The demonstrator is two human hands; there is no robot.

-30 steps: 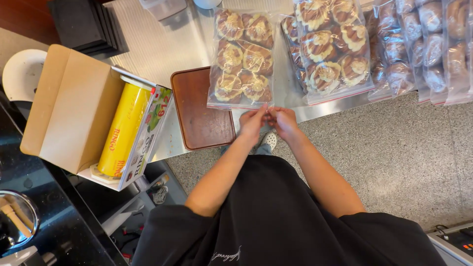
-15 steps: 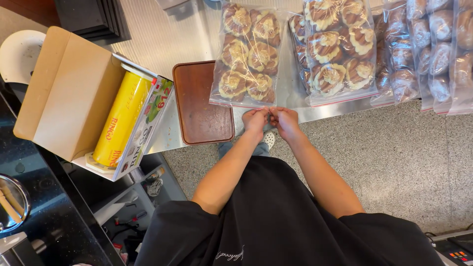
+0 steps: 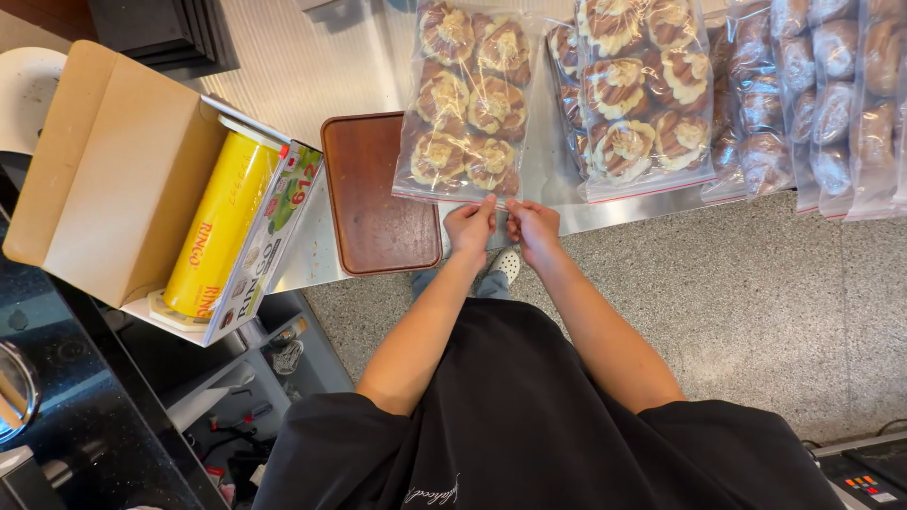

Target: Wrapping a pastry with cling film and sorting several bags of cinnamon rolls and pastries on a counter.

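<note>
A clear zip bag of swirled brown-and-cream pastries point(image 3: 463, 104) lies on the steel counter point(image 3: 312, 76), its sealed end toward me. My left hand point(image 3: 470, 227) and my right hand point(image 3: 532, 225) sit side by side at the bag's near edge, fingers pinched on the closure strip. Part of the bag rests over the brown wooden tray point(image 3: 373, 203).
More filled pastry bags point(image 3: 642, 104) and bags of paler buns point(image 3: 831, 94) lie along the counter to the right. An open cardboard box holding a yellow roll of wrap point(image 3: 217, 227) stands at left. Black trays point(image 3: 161, 28) are stacked at the far left. Speckled floor point(image 3: 756, 302) lies below.
My hands have stayed together at the bag's near edge and now press closer against its closure strip. The view has shifted slightly.
</note>
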